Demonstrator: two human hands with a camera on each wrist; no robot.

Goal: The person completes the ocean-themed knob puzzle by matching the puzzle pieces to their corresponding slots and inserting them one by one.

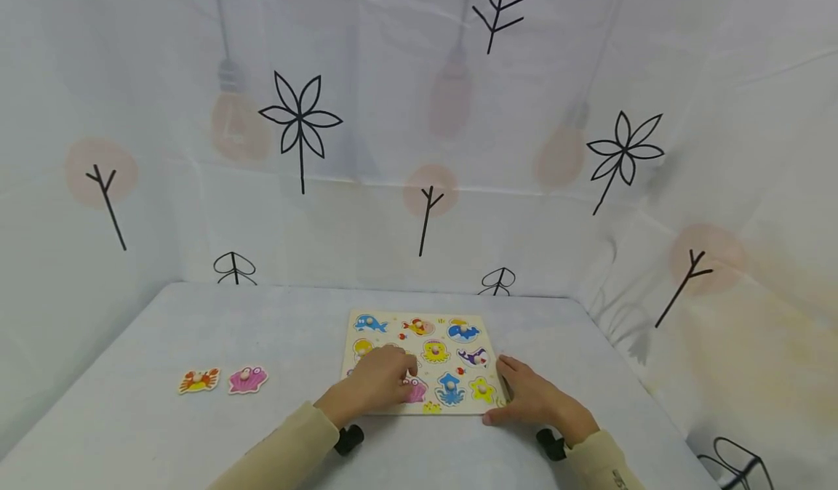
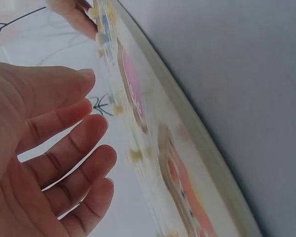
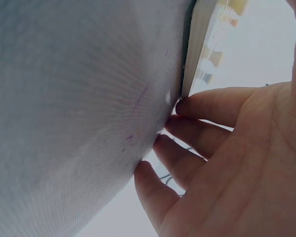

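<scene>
A wooden peg puzzle board [image 1: 471,406] with sea animal pictures lies flat on the table. My left hand [image 1: 382,377] hovers over its near left part, fingers loosely bent and nothing between them. In the left wrist view, a pink shell-shaped recess [image 2: 131,81] and an orange-red recess [image 2: 187,197] show in the board beside these fingers. At the board's right edge, my right hand [image 1: 540,400] has its fingertips down on the tabletop, the thumb by the near right corner. Several knobbed pieces, among them a blue squid [image 1: 449,390] and a yellow starfish [image 1: 482,390], sit in the board.
Left of the board, a crab piece [image 1: 198,382] and a pink shell piece [image 1: 248,382] lie on the white tabletop [image 1: 131,432], picture side up. Patterned cloth [image 1: 366,235] hangs behind the table and along its sides.
</scene>
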